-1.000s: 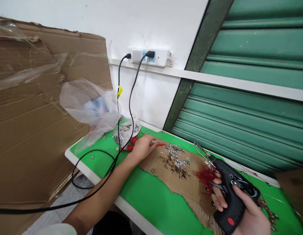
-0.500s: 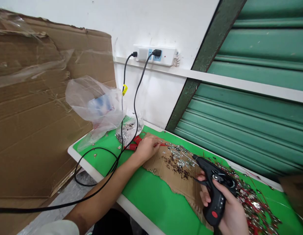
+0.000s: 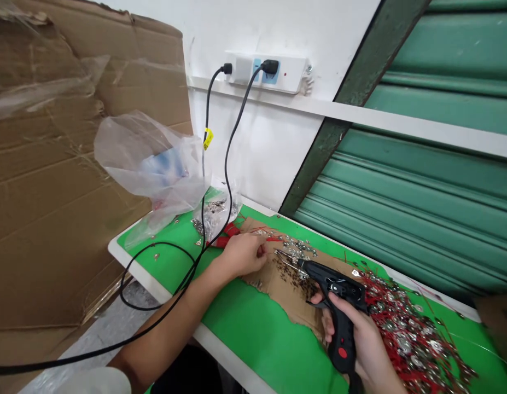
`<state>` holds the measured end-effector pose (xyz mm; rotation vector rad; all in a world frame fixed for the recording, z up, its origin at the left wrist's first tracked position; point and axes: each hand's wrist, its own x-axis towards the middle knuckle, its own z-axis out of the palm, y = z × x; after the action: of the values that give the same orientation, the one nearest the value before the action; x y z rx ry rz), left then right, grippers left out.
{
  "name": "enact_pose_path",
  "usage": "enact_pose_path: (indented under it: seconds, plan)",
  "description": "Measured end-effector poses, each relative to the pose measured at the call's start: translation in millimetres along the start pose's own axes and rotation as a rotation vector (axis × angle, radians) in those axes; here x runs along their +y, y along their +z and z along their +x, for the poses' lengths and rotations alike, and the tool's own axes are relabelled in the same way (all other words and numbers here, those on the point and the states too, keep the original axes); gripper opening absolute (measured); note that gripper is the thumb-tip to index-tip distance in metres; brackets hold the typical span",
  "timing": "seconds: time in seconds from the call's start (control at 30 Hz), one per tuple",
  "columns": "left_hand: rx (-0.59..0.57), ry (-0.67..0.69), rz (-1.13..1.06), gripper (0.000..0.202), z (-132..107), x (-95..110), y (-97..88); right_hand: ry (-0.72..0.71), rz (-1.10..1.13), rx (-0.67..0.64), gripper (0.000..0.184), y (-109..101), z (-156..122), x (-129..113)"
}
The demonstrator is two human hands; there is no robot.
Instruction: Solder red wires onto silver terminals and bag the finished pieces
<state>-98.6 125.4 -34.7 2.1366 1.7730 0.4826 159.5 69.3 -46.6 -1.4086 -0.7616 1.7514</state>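
My right hand (image 3: 362, 336) is wrapped round the grip of a black soldering gun (image 3: 333, 303) with a red button. Its metal tip points left over a torn cardboard sheet (image 3: 288, 295) on the green table (image 3: 253, 339). My left hand (image 3: 240, 254) rests on the cardboard's left end, fingers pinched together on a thin red wire (image 3: 272, 238) near a scatter of small silver metal parts (image 3: 298, 249). A heap of red-wired metal parts (image 3: 409, 334) lies to the right of the gun.
Two black cords (image 3: 220, 164) run from a white wall power strip (image 3: 269, 71) down across the table's left end. A clear plastic bag (image 3: 150, 164) and a smaller bag of parts (image 3: 214, 210) sit at the back left. Large cardboard (image 3: 52, 180) leans left; a green shutter (image 3: 433, 180) stands behind.
My right hand has swung the soldering gun leftward, bringing its tip close to my left hand. The left hand stayed pinched at the cardboard's left end. The view shifted, revealing the heap of parts.
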Motion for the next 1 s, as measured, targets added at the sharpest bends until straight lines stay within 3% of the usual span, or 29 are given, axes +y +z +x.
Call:
enact_pose_path:
  seconds: [0.3, 0.83, 1.0]
  plan:
    - [-0.026, -0.005, 0.021, 0.013, 1, -1, 6.3, 0.018, -0.045, 0.031, 0.036, 11, -9, -8]
    - [-0.042, -0.03, 0.033, 0.017, 4, -2, 10.1, 0.031, -0.063, 0.042, 0.035, 11, -9, -8]
    - [-0.056, -0.038, 0.049, 0.021, 4, 0, 8.9, 0.071, -0.064, 0.072, 0.037, 2, -1, -1]
